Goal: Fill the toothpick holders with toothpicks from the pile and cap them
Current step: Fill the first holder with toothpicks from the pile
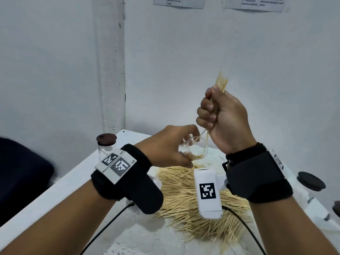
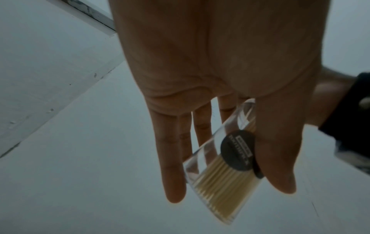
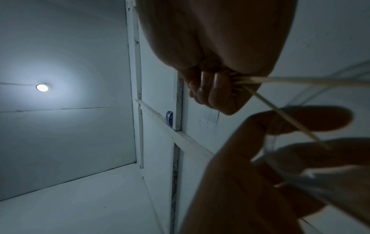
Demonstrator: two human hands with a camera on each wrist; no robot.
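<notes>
Two hands worked above the counter (image 1: 60, 183). The left hand (image 1: 166, 144) held a clear holder (image 2: 224, 159) tilted in the air, fingers and thumb curled round its wall, some toothpicks already inside. The right hand (image 1: 223, 116) was closed in a fist round a bundle of toothpicks (image 1: 221, 83), their lower ends reaching into the holder's mouth. The pile (image 1: 185, 199) lay on the counter below both wrists. A capped holder (image 1: 106, 144) stood near the far left corner.
</notes>
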